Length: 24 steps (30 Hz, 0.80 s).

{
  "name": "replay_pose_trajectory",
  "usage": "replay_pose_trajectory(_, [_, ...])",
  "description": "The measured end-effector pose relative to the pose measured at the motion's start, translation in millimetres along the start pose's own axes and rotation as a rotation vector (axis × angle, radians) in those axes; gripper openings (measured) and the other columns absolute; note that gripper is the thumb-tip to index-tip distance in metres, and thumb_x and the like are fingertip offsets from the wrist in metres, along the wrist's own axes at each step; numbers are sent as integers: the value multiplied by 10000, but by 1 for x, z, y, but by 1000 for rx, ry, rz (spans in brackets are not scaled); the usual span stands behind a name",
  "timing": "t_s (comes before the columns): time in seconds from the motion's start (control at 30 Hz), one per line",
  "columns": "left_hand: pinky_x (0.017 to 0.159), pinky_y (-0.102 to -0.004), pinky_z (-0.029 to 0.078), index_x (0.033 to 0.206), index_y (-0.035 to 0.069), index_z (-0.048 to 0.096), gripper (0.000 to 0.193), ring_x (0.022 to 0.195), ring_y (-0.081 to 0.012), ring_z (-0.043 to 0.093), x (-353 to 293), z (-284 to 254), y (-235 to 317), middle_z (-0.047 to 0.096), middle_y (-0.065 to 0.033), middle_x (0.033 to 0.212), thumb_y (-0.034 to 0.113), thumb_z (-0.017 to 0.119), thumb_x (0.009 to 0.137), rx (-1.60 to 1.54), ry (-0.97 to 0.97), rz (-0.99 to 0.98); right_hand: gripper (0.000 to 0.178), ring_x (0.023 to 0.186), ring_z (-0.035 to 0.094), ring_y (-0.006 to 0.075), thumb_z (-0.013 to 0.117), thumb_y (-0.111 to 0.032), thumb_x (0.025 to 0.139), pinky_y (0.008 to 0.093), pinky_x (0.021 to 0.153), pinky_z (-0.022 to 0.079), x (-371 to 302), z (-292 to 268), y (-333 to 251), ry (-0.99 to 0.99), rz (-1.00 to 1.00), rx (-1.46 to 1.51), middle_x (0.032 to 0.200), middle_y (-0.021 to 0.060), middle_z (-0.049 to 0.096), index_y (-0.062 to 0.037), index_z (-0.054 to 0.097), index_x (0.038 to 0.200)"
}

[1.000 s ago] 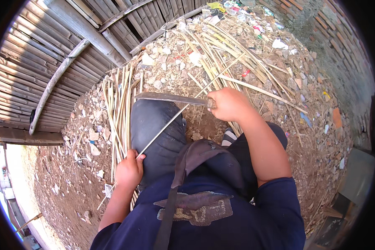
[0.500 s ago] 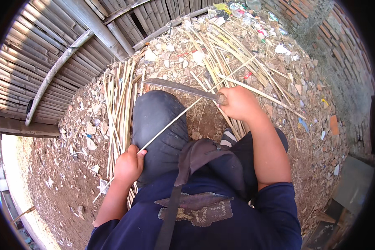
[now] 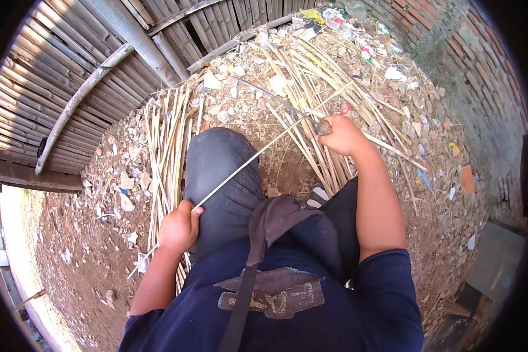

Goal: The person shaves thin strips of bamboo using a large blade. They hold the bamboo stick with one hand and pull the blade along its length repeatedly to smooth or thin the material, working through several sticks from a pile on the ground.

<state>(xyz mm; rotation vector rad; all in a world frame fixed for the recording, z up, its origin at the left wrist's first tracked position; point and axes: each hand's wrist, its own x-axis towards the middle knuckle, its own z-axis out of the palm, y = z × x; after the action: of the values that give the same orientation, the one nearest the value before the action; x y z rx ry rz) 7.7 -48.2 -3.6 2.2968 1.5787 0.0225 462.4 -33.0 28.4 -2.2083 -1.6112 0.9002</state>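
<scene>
My left hand (image 3: 180,227) is closed round the near part of a long, thin bamboo strip (image 3: 236,172). The strip slants up to the right across my left knee, its lower tail sticking out past my wrist. My right hand (image 3: 341,135) grips the handle of a long machete (image 3: 278,101). Its narrow blade points up and to the left and crosses the strip close to the handle; whether the edge touches it I cannot tell. Split bamboo strips (image 3: 165,155) lie in a bundle left of my knee. Another spread of strips (image 3: 311,70) lies beyond my right hand.
A bamboo slat wall (image 3: 70,76) with round poles stands at the upper left. On the right rises a brick wall (image 3: 481,88). Stony ground (image 3: 94,246) with litter surrounds me. A grey panel (image 3: 496,258) leans at the lower right.
My right hand has moved a little right and away from me. The machete blade has turned, its tip swinging farther up and away from my knee. My left hand keeps its hold on the strip.
</scene>
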Motion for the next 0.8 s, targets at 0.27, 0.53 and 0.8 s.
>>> replay_pose_trajectory(0.27, [643, -581, 487, 962, 35, 532, 315, 719, -493, 649, -4, -5, 6, 645, -265, 723, 338, 551, 1044, 11, -22, -41, 328, 912, 694, 411, 764, -241, 796, 463, 827, 545, -20, 14, -22, 94, -164, -149, 935, 241, 719, -36, 721, 1049])
replay_pose_trajectory(0.53, [674, -601, 502, 983, 66, 533, 349, 777, -494, 668, -2, -14, 12, 679, -264, 791, 410, 537, 1043, 24, -38, -42, 268, 912, 695, 400, 713, -224, 800, 475, 808, 550, -18, 16, -19, 121, -109, -228, 920, 211, 724, -67, 723, 1017])
replay_pose_trajectory(0.8, [710, -596, 489, 989, 44, 548, 349, 817, -510, 651, 9, -22, 8, 664, -276, 798, 387, 523, 1051, -47, -89, 40, 257, 826, 688, 382, 731, -239, 792, 450, 778, 540, 9, 4, 27, 191, -60, 26, 879, 200, 723, -33, 718, 947])
